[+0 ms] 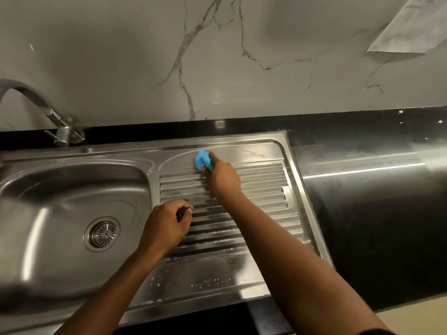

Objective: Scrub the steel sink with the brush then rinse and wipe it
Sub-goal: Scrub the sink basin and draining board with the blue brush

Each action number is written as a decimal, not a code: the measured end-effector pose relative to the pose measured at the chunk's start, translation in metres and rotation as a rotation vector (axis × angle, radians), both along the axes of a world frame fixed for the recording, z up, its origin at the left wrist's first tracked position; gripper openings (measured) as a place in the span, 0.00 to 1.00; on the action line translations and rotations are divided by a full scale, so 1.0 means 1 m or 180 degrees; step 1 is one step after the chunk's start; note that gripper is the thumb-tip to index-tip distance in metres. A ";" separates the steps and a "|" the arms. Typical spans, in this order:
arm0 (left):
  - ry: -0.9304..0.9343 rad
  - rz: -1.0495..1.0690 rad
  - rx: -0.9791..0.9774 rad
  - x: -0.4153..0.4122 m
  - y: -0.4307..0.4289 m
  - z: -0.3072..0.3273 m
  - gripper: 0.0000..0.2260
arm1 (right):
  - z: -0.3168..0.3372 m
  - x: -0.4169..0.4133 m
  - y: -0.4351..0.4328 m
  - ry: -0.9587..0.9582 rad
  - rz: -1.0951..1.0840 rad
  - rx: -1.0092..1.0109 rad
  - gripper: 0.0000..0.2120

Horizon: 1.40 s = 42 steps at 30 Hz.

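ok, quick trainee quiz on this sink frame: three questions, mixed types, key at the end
1. Multiple choice: where is the blue brush working?
A) inside the basin
B) on the far, smooth part of the drainboard
C) on the black counter
2. True or false: the left hand holds the brush.
3. Fill in: the soap bubbles lie along the near edge of the ___.
Key: 1 B. 2 false: the right hand grips it, and the left hand is curled over the drainboard. 3 drainboard.
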<state>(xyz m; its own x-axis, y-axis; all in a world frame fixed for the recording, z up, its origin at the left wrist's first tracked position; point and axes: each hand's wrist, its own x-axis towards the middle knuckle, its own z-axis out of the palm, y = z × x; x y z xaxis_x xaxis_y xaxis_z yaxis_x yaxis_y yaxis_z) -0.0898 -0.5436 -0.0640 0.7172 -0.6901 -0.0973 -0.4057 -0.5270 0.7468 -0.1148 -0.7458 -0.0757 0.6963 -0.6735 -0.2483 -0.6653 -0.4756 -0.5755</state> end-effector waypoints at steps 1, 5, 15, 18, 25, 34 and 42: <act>-0.0008 0.0026 0.0000 0.001 0.000 0.001 0.05 | -0.001 0.003 0.005 0.0071 0.0063 -0.0032 0.28; 0.0011 0.0040 -0.0020 0.004 0.004 0.001 0.05 | 0.002 -0.030 -0.035 0.0088 0.0030 -0.0106 0.27; 0.0056 0.0079 -0.0065 0.006 0.026 0.005 0.05 | 0.016 -0.105 -0.124 0.0381 -0.0938 -0.0250 0.24; 0.0042 0.0145 -0.0026 0.009 0.040 0.009 0.05 | 0.018 -0.072 -0.068 0.0053 -0.0727 -0.0070 0.22; 0.0025 0.0324 0.0061 0.023 0.091 0.024 0.05 | 0.013 0.041 0.072 -0.0047 0.0093 0.0124 0.28; -0.0009 0.0817 0.0095 0.045 0.183 0.030 0.05 | 0.023 0.083 0.129 -0.0141 0.0338 0.0444 0.22; -0.0102 0.1045 -0.0024 0.069 0.244 0.033 0.04 | 0.034 0.088 0.190 -0.0512 0.0026 0.1153 0.18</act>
